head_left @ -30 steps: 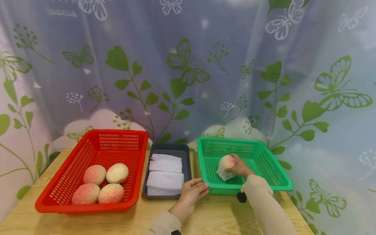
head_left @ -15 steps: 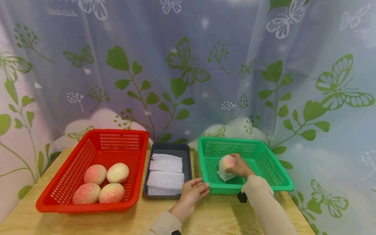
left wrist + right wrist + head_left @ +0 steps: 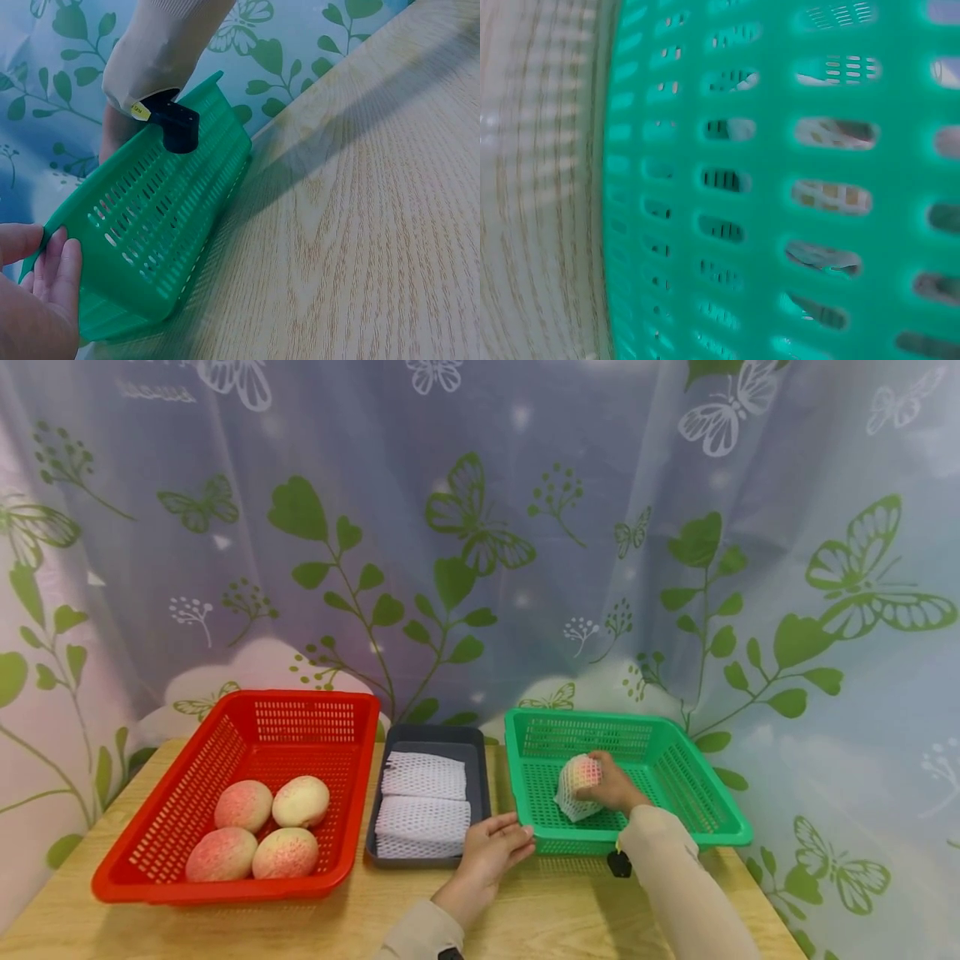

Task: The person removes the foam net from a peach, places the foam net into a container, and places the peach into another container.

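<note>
Inside the green basket (image 3: 562, 846), my right hand (image 3: 617, 791) holds a peach (image 3: 581, 774) wrapped in a white foam net sleeve (image 3: 576, 808). The net hangs loose below the fruit on its left side. My left hand (image 3: 489, 858) pinches the basket's near-left corner, thumb on one side of the rim and fingers on the other, as the left wrist view shows at the hand (image 3: 45, 300). In the right wrist view the slotted basket wall (image 3: 774, 150) fills most of the frame; only bits of netting show through, and the right hand is largely hidden.
A red basket (image 3: 341, 852) at the left holds several bare peaches (image 3: 285, 853). Between the baskets lies a dark grey tray (image 3: 476, 768) with white foam net sleeves (image 3: 422, 828). All stand on a wooden table (image 3: 547, 910), with a patterned curtain (image 3: 480, 635) behind.
Almost nothing differs. Both hands, the wrapped peach and the basket keep their places, with only a tiny shift of the head view.
</note>
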Available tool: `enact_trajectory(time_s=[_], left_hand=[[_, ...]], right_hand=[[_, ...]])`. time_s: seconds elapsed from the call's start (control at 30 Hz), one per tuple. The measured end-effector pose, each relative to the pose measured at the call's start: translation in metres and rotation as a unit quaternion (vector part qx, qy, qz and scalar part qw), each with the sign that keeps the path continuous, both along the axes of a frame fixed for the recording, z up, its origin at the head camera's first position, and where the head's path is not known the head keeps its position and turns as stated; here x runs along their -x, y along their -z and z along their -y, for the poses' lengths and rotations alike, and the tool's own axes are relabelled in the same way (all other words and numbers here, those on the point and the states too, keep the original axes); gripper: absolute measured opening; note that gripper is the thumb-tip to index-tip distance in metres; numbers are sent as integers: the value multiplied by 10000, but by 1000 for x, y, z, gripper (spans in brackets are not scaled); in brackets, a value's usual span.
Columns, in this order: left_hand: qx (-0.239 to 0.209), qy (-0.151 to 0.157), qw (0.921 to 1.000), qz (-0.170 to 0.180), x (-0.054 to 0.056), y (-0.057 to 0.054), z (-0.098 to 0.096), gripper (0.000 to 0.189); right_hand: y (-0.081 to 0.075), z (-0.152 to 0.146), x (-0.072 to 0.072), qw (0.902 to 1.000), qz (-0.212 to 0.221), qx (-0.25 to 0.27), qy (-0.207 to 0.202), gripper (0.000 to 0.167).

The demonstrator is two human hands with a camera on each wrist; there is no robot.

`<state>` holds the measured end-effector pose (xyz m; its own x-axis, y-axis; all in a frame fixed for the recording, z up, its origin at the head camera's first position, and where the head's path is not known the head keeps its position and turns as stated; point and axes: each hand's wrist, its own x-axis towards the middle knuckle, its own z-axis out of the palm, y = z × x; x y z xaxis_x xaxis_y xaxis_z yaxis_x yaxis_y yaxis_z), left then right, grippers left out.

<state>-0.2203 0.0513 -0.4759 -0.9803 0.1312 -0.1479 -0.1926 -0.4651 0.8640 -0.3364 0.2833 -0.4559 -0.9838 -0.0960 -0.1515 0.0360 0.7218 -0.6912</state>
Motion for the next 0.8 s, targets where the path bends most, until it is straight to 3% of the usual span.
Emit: enact_trajectory(time_s=[0.2, 0.47, 0.8], left_hand=[[-44, -29, 10000, -79, 1, 1, 0, 46], [-27, -25, 9999, -107, 0, 0, -1, 45], [469, 38, 9985, -275, 2, -1, 5, 39]], right_hand=[[-4, 0, -2, 9999, -39, 145, 53, 81], [-9, -1, -1, 9965, 31, 796, 271, 80], [-30, 13, 0, 9944, -350, 992, 107, 78]])
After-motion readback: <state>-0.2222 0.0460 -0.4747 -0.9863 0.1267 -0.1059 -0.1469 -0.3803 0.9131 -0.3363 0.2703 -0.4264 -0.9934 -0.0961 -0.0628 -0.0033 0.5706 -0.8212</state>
